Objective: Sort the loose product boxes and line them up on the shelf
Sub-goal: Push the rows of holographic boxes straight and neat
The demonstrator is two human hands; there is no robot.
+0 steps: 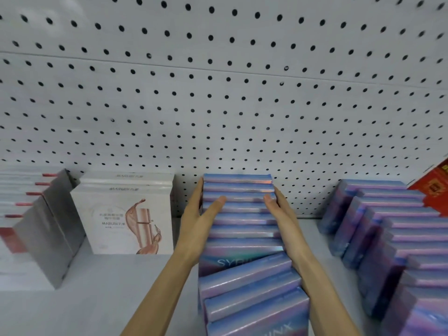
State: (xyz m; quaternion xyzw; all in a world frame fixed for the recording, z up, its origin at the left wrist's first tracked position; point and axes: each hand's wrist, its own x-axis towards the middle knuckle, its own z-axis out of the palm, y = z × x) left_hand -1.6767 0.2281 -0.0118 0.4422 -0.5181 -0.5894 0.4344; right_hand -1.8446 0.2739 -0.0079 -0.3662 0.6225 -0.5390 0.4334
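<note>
Blue-purple product boxes stand in one row at the centre of the white shelf, running front to back, w/ the rear box almost at the pegboard. Rear boxes sit upright & squared. The nearest few are skewed to the right, not flush w/ the rest. Top edges have a holographic sheen. White lettering on one front face reads "SYF…", the rest hidden by the next box. The nearest box, at the bottom edge, shows "…UNX", its start cut off.

Left hand lies flat against the row's left side, fingers straight & together, thumb stretched across the box tops. Right hand mirrors it on the right side: fingers straight as far as they show, thumb on top. Both press the row between them; neither curls round a box.

To the right, past a gap of bare shelf, a second row of same-looking boxes stands staggered & leaning. Beyond it, at the right edge of the view, is a red box w/ gold print, too blurred to read.

Left of the hands are white boxes marked "MARUBI" on top edges & front, w/ a rose-gold bottle-and-splash picture; the small text is unreadable. Further left, grey boxes lean, then a blurred stack w/ red tabs.
</note>
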